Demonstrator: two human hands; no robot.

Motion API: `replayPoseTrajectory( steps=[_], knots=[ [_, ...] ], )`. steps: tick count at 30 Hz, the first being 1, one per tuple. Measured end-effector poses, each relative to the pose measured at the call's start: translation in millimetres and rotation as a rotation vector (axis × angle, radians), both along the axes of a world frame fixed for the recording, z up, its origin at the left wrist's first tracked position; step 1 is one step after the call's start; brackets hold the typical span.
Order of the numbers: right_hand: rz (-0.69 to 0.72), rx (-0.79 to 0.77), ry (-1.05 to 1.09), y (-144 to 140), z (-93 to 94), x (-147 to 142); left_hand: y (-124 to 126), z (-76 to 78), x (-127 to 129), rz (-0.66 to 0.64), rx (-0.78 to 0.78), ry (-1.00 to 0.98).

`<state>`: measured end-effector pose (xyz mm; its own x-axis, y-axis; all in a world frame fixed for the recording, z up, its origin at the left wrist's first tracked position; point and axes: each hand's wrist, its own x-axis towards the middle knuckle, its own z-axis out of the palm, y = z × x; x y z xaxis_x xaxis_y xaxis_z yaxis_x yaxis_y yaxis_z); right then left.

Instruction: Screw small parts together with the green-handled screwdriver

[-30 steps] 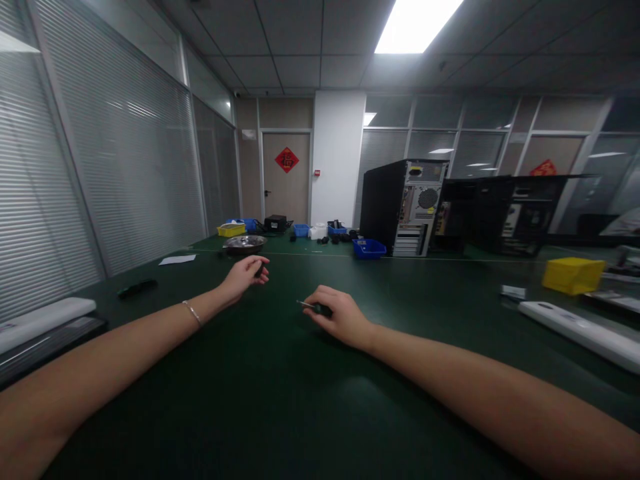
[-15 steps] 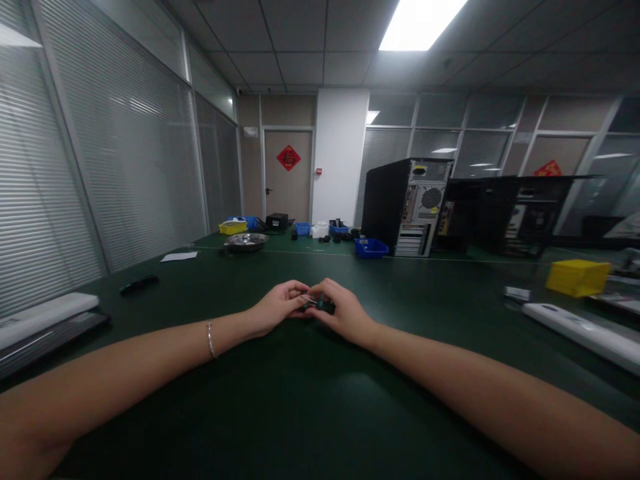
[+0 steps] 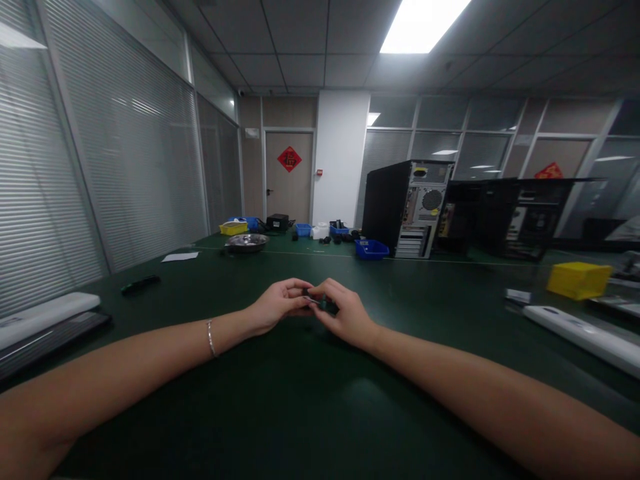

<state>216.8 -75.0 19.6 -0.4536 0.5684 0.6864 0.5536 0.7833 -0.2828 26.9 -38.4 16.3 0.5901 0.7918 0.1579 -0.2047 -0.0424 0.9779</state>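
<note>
My left hand (image 3: 278,305) and my right hand (image 3: 346,312) meet fingertip to fingertip over the dark green table (image 3: 300,400). Between them is a small screwdriver (image 3: 320,303) with a dark handle and a thin metal shaft; my right hand grips the handle. My left fingers pinch a small dark piece at the shaft's tip, mostly hidden by the fingers. A thin bracelet (image 3: 211,337) sits on my left wrist.
A black flat tool (image 3: 140,285) and a white paper (image 3: 179,257) lie at the left, a metal bowl (image 3: 245,243) farther back. A blue bin (image 3: 371,249) and computer towers (image 3: 405,207) stand behind. A yellow bin (image 3: 578,280) and white keyboard (image 3: 580,329) are at right.
My left hand came in from the far left with the small dark piece and now meets my right hand at the screwdriver's tip. The right hand stayed almost still.
</note>
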Motion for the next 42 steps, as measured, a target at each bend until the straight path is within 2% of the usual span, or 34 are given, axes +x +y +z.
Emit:
replayPoseTrajectory(
  steps=[11, 21, 27, 31, 35, 39, 42],
  knots=[
    [0.111, 0.012, 0.088, 1, 2.1, -1, 2, -0.9, 1, -0.067, -0.030, -0.063],
    [0.188, 0.011, 0.139, 1, 4.5, -2, -1, 3.7, -4, -0.121, -0.127, -0.083],
    [0.168, -0.018, 0.114, 0, 5.1, -1, -3, 7.2, -3, -0.117, -0.147, -0.058],
    [0.127, -0.028, 0.093, 1, 3.0, 2, -6, 8.8, 0, -0.134, -0.101, -0.036],
    [0.047, -0.035, 0.033, 3, -0.2, 5, -5, 2.3, 8, -0.134, -0.029, -0.044],
    [-0.022, -0.045, -0.018, 5, -2.0, 6, -4, -4.5, 13, -0.047, 0.044, -0.027],
    [-0.016, -0.052, -0.041, 5, -1.7, 5, -2, -4.8, 13, 0.060, 0.147, 0.048]
  ],
)
